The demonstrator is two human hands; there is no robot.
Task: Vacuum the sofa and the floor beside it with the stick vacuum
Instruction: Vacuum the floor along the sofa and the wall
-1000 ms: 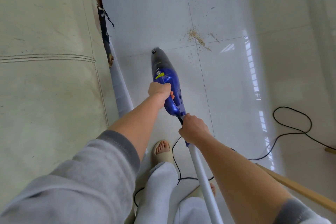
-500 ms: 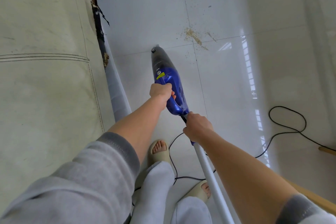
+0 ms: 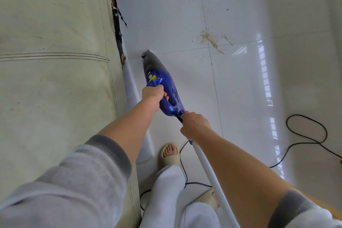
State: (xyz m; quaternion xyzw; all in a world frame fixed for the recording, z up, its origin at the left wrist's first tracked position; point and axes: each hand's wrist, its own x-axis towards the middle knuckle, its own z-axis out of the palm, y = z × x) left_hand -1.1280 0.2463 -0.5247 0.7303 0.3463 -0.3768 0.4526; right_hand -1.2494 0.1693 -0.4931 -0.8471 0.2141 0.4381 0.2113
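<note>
Both hands, left hand (image 3: 153, 93) and right hand (image 3: 195, 126), still grip the vacuum (image 3: 163, 87), barely shifted.

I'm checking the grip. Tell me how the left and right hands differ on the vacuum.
The left hand grips the blue body's handle; the right hand grips the white tube just behind it. The left hand sits farther forward, nearer the sofa; the right sits closer to the person. Both curl round the vacuum.

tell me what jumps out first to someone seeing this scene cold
The blue stick vacuum at centre, gripped by the left hand on its handle and the right hand on the white tube. Next, the tan crumbs scattered on the white tile floor ahead to the right, and the sofa's torn edge at upper left.
</note>
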